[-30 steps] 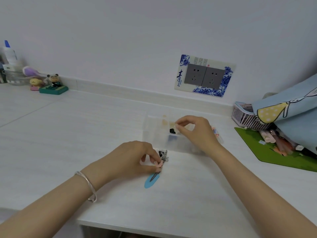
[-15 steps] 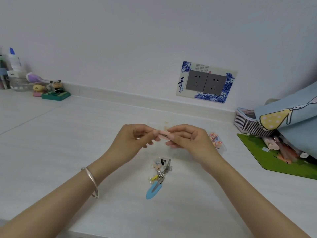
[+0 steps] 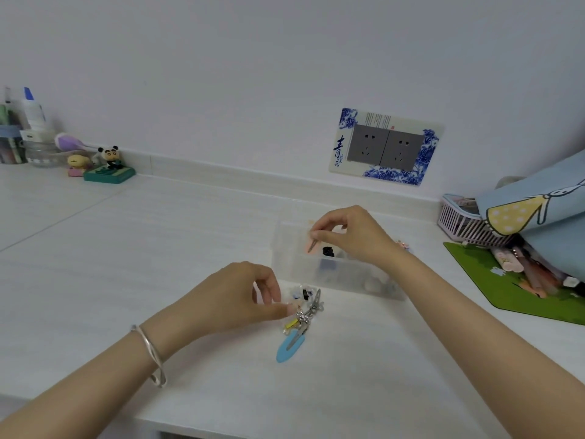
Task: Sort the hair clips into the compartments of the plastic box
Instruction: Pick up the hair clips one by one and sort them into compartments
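Note:
A clear plastic box [image 3: 286, 259] with compartments stands at the middle of the white desk. My right hand [image 3: 351, 236] hovers over its left part, fingertips pinched on a pink hair clip [image 3: 311, 245] that hangs down into the box. A black clip [image 3: 328, 251] lies inside, beside it. In front of the box lies a small pile of clips [image 3: 305, 307], among them a silver one and a blue teardrop clip [image 3: 289, 350]. My left hand [image 3: 240, 296] rests at the pile's left edge, thumb and fingers touching it; whether it grips a clip I cannot tell.
A green mat [image 3: 512, 286] with small items, a pink slatted basket [image 3: 465, 221] and a blue printed bag [image 3: 538, 213] fill the right side. Figurines [image 3: 109, 167] and bottles [image 3: 30, 122] stand at the far left by the wall. The desk's front edge is near my forearms.
My hands met above the pile and the pink clip passed to the right hand, which carried it over the box. The left hand dropped back to the pile.

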